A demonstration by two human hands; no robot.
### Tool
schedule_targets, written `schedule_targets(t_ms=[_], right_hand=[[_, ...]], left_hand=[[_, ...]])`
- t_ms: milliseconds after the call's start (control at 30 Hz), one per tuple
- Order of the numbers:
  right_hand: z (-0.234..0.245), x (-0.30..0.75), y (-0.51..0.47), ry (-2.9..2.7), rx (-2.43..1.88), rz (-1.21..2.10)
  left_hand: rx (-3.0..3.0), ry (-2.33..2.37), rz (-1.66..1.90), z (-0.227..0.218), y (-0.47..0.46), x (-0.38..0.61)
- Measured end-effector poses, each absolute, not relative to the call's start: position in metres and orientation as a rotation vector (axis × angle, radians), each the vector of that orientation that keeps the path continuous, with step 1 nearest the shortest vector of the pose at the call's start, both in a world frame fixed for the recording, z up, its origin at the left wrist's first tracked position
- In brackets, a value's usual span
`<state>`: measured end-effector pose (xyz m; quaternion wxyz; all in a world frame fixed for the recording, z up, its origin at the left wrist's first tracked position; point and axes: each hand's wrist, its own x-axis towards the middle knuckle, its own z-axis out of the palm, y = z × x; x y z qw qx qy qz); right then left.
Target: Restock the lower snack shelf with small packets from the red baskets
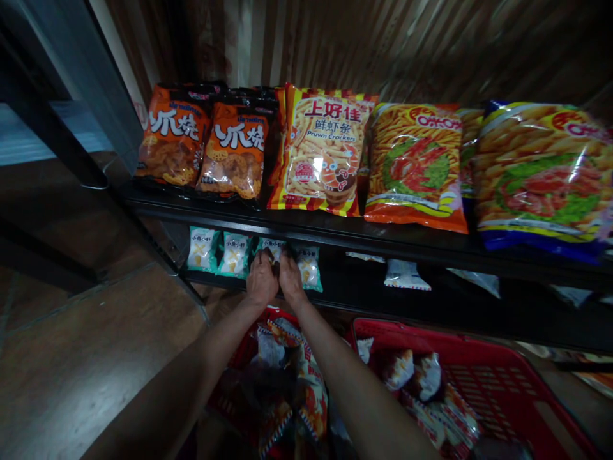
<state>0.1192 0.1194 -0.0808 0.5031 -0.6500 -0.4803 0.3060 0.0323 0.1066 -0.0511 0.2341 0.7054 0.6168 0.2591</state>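
Note:
My left hand (262,281) and my right hand (290,278) are side by side at the lower shelf, fingers curled around the sides of a small green-and-white snack bag (272,244). Its top edge shows above my fingers; the hands hide its lower part. Two matching bags, a far-left one (202,249) and a nearer one (234,254), stand upright to the left of my hands. Another matching bag (309,267) leans just right of my right hand, partly covered by it.
Larger snack bags line the upper shelf (306,225), including prawn crackers (322,153). Beneath my arms sits a red basket (230,383) of snack bags, with a second red basket (479,348) to its right. A dark metal post (158,255) bounds the shelf at left.

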Motion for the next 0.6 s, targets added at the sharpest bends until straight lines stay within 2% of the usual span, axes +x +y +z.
schedule_targets(t_ms=[600], right_hand=[[-0.076, 0.113, 0.113, -1.177, -1.714, 0.690]], left_hand=[[2.028, 1.793, 0.717, -0.058, 0.115, 0.027]])
